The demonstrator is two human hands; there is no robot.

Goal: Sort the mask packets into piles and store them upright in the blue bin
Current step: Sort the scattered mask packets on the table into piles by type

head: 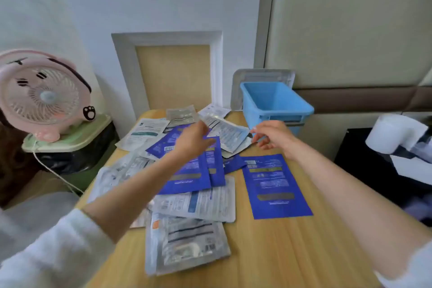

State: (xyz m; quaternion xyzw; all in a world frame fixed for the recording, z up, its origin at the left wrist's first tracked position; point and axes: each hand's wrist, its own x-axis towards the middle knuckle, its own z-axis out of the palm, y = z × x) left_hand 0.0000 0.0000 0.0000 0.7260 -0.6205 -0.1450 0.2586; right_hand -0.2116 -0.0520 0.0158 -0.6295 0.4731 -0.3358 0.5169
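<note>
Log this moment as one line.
stage: sorting; light blue plastic bin: no packets seen; left hand: over dark blue packets; right hand: at silver packet, grip unclear

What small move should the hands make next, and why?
Probably take the pale packet between the left hand and the right hand and lay it apart, starting a pile. Both hands are at its ends, the other packets lie mixed, and the blue bin looks empty.

Evenly lit corner
White panelled wall (163,7) behind the wooden table (280,252); pink fan (44,96) (paw-print trim) left, beige padded panel (350,30) right.
</note>
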